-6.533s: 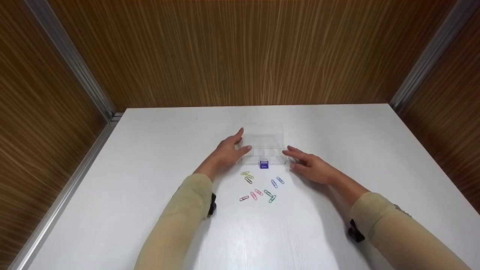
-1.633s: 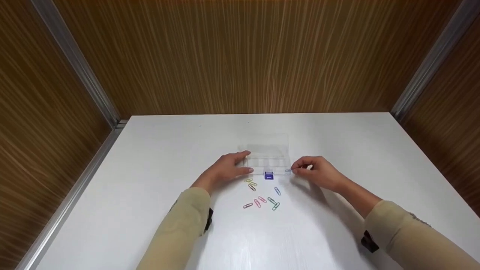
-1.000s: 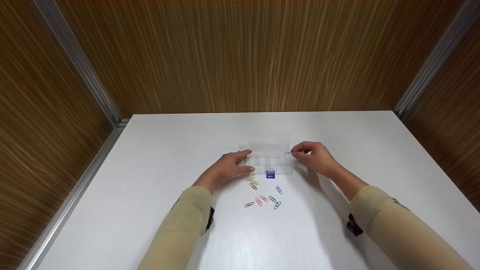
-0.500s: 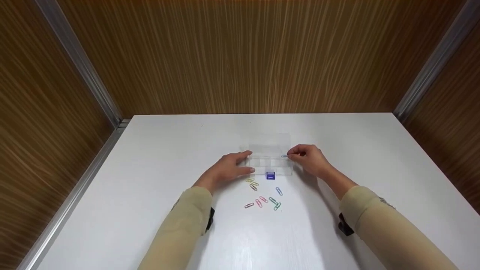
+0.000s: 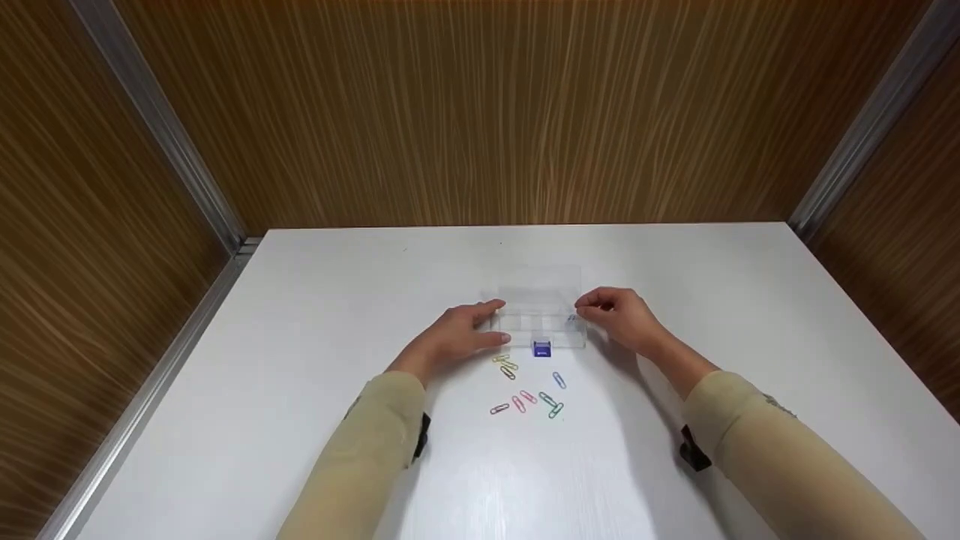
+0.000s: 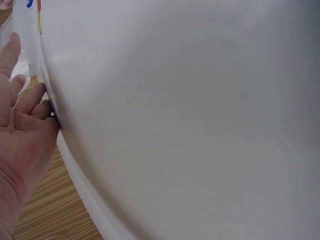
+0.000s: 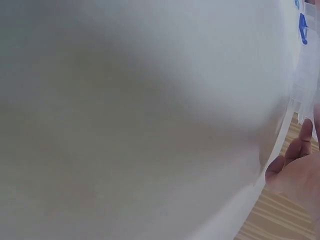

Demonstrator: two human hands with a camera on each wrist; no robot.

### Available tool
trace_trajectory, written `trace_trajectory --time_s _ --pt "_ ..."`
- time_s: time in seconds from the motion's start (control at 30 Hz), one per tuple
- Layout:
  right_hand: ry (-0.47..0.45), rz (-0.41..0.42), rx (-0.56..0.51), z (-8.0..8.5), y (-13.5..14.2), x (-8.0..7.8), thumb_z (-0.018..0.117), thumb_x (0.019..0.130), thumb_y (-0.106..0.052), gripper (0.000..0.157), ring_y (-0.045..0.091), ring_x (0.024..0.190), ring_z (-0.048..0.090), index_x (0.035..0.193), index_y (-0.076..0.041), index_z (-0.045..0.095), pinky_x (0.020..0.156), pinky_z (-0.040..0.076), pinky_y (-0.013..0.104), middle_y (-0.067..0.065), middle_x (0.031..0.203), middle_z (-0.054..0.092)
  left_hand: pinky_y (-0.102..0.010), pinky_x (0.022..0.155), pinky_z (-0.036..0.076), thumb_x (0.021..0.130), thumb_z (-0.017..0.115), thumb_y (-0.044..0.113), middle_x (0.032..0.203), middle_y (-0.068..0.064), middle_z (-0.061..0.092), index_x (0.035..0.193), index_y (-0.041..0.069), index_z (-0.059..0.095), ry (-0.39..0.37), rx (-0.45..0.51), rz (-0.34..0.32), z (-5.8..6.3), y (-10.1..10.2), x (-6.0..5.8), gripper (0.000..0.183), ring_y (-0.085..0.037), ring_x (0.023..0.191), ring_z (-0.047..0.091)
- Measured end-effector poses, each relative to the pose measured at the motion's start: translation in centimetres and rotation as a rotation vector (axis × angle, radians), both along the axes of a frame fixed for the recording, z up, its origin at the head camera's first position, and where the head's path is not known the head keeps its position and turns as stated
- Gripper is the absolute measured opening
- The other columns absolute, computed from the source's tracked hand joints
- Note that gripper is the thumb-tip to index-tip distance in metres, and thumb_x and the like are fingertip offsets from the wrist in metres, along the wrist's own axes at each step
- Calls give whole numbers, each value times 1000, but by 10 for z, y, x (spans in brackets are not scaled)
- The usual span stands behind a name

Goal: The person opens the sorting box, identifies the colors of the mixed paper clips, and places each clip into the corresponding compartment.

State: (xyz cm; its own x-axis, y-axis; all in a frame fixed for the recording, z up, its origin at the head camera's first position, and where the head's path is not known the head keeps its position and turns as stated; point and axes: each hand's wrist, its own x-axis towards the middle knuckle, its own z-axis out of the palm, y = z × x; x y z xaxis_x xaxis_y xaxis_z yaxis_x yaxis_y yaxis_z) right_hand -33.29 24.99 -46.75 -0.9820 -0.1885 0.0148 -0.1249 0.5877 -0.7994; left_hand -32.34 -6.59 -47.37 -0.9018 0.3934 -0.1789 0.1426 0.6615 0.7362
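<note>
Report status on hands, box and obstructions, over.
Left hand at left end of clear compartment box. Right hand at its right end, one blue paperclip by the fingers, release unclear. Lid open, nothing visibly in the way.

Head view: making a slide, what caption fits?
Left hand and right hand at an open clear box, colored paper clips scattered in front.

The left fingers (image 5: 486,308) hide part of the left edge of the clear box (image 5: 561,342), the blue clip (image 5: 571,319) beside the right fingers (image 5: 595,296) is too small to show whether they touch it, the pale marking on the blue latch (image 5: 542,349) is unreadable, and the near picture edge cuts off the left sleeve (image 5: 364,450) and right sleeve (image 5: 780,450).
</note>
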Motion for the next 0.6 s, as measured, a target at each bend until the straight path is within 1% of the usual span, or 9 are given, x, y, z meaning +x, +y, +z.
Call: trace_trajectory --time_s 0.17,0.33,0.43,0.5,0.6 --pt "24 16 -64 8 3 5 70 104 -15 22 25 101 56 120 -1 76 78 48 26 10 113 72 -40 129 20 100 73 47 170 4 37 165 33 41 -8 -4 5 2 1 0 74 -20 160 25" --pt "51 50 -110 20 6 15 72 104 -16 25 26 97 58 122 1 74 79 51 23 10 112 73 -42 130 19 100 73 48 171 5 35 166 33 40 -18 6 13 5 1 -1 75 -20 160 23" --pt "67 72 -118 27 6 23 72 103 -15 24 25 94 59 122 0 74 79 53 21 9 112 74 -42 130 19 100 73 48 171 5 35 166 33 40 -15 10 12 7 1 -2 74 -20 160 23" --pt "80 93 -115 30 6 29 73 103 -14 23 25 92 60 121 -1 75 77 53 21 8 111 74 -42 130 19 100 72 48 171 5 35 166 34 40 -11 5 10 8 1 -3 74 -20 160 23" --pt "79 128 -102 30 4 40 74 102 -14 22 26 89 60 121 -2 76 74 55 24 7 110 73 -42 130 19 100 73 48 171 5 35 166 34 40 -10 4 6 8 1 -3 75 -20 160 24"
